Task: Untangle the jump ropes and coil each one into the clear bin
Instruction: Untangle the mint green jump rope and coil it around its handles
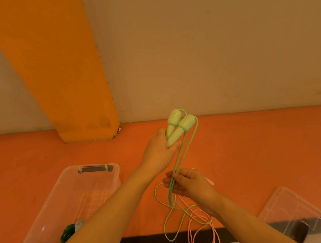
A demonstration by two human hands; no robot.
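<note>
Green rope (179, 158): both handles (179, 127) gripped together in left hand (158, 150), raised above orange floor; cords pinched lower down by right hand (188, 182), loops hanging beneath. Pink rope (201, 224): below, on floor. Bin (69, 184): left, holding a dark green rope (67, 232)

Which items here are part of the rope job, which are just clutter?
Job: light green jump rope, pink jump rope, clear bin, dark green rope in the bin, left hand, right hand.
Lying about: clear lid.
</note>
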